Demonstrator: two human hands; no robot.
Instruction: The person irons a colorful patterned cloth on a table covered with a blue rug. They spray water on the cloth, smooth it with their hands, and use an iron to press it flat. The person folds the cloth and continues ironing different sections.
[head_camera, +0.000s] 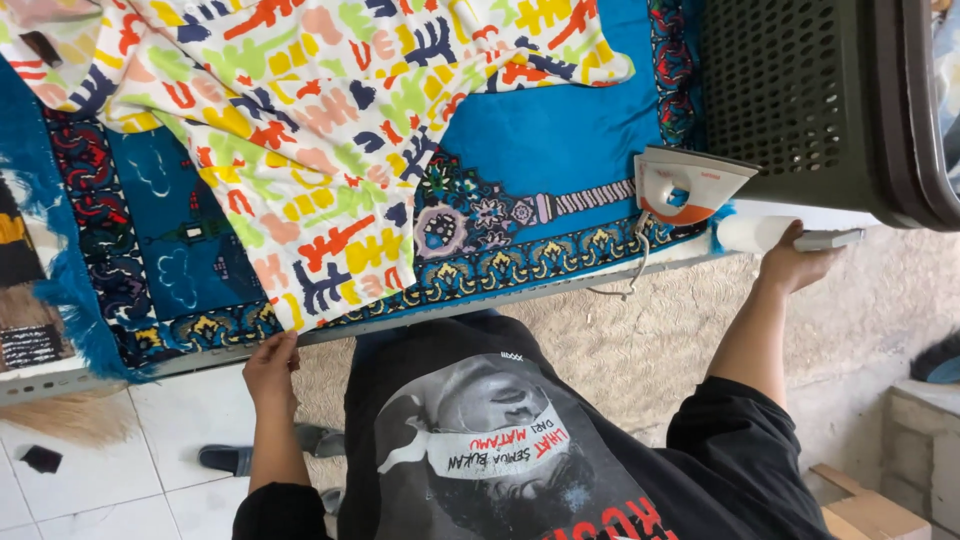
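A white garment (300, 110) printed with bright multicoloured shapes lies spread over a blue patterned rug (560, 130) that covers a low table. My left hand (271, 368) pinches the garment's near hem at the table's front edge. My right hand (795, 262) reaches to the table's right end and grips a white spray bottle (770, 235) lying there. A white and orange clothes iron (688, 185) stands on its heel on the rug just left of that hand, its cord (632, 270) hanging over the edge.
A dark perforated plastic laundry basket (800, 95) stands at the right end beyond the iron. Below are white floor tiles (170, 490), a beige mat (620, 350), a dark sandal (225, 458) and a cardboard box (865, 510) at the lower right.
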